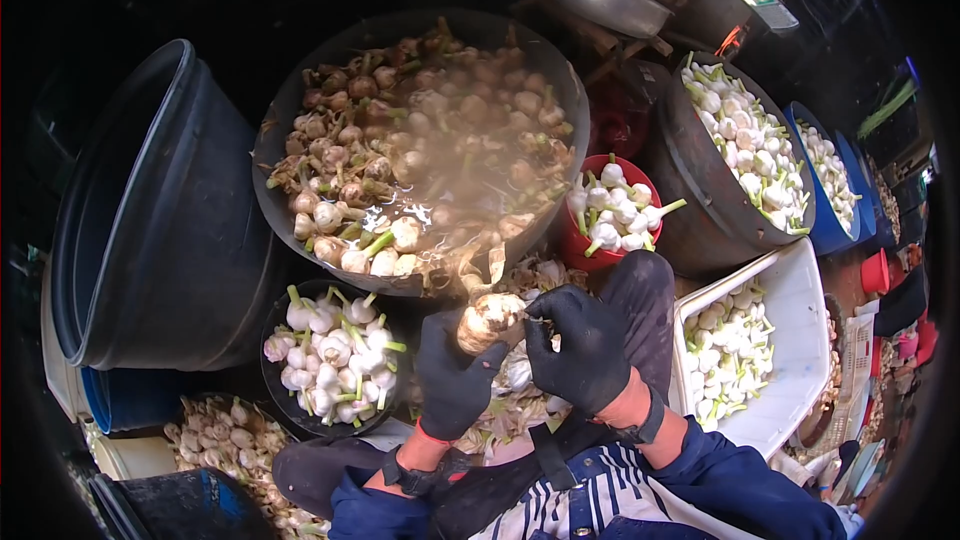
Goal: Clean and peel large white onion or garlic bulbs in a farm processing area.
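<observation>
My left hand [456,375], in a black glove, grips a large brownish garlic bulb [489,322] from below and the left. Its dry stalk points up toward the metal basin. The gloved right hand [577,341] pinches the bulb's right edge, thumb and fingers together. Whether a small tool sits in those fingers is hidden. Loose peeled garlic skins [510,420] lie beneath both hands, between the knees. Just beyond, a wide round basin [270,202] holds murky water and many unpeeled garlic bulbs [330,157].
A black bowl [271,397] of clean bulbs stands left; a red bucket [581,255] of them is right of the basin. Further right are a white tub [795,337] and a big drum [679,187]. A tall dark barrel [202,240] leans at left. Unpeeled garlic [225,442] lies lower left.
</observation>
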